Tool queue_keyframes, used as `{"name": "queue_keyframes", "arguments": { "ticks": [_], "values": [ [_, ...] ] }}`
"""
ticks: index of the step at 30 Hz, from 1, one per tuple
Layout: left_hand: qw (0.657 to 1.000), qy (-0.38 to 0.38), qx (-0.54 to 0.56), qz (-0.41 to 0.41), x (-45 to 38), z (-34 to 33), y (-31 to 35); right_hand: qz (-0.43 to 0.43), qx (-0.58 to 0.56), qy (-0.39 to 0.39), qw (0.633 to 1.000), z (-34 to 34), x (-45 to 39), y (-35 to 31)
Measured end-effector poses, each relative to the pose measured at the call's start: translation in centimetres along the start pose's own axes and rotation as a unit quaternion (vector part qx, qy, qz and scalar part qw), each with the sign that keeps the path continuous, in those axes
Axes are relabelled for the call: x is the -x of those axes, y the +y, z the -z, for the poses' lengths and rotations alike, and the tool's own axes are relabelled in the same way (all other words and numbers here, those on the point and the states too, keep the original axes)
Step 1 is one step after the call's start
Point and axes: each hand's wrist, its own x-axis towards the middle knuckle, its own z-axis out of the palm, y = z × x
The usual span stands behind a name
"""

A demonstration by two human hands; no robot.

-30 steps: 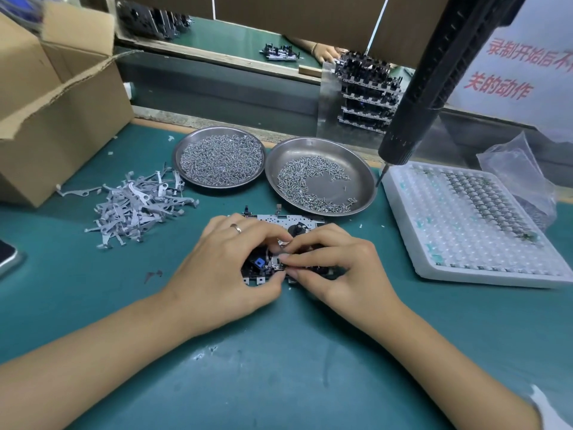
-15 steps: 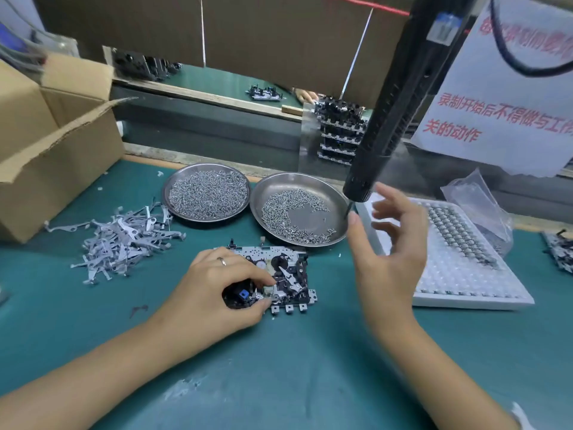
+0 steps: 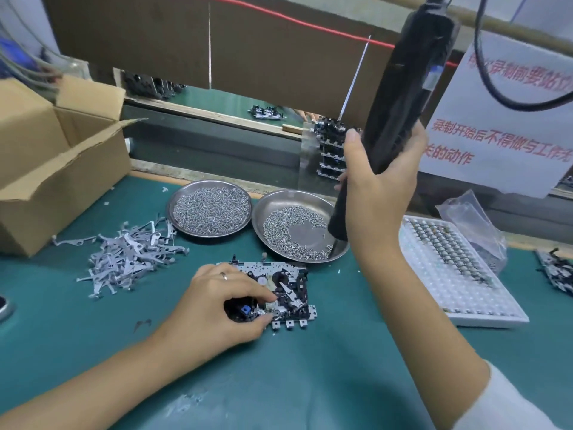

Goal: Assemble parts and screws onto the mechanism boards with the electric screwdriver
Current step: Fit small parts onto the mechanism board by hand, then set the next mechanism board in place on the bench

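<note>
Green bench mat (image 3: 310, 383) below brown partition (image 3: 279, 57).

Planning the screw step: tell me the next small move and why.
Probably dip the electric screwdriver, gripped by the right hand, into the right-hand screw dish below its tip; the left hand already steadies the mechanism board.

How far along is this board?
Done: a grey lever already sits on the board, which the left hand holds. In hand: the right hand grips the screwdriver, its tip over the screw dish. Left: driving screws.
</note>
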Motion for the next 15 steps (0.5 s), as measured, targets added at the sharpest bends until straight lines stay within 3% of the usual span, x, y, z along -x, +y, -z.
{"name": "queue_keyframes", "arguments": {
  "ticks": [7, 15],
  "values": [
    [1.000, 0.001, -0.006, -0.013, 0.0, 0.0, 0.1, -0.057, -0.180, -0.096, 0.977, -0.5, 5.3, -0.8],
    [0.999, 0.014, -0.016, -0.025, 0.0, -0.1, 0.2, -0.081, -0.220, -0.085, 0.968, -1.1, 7.2, -0.1]
  ]
}}
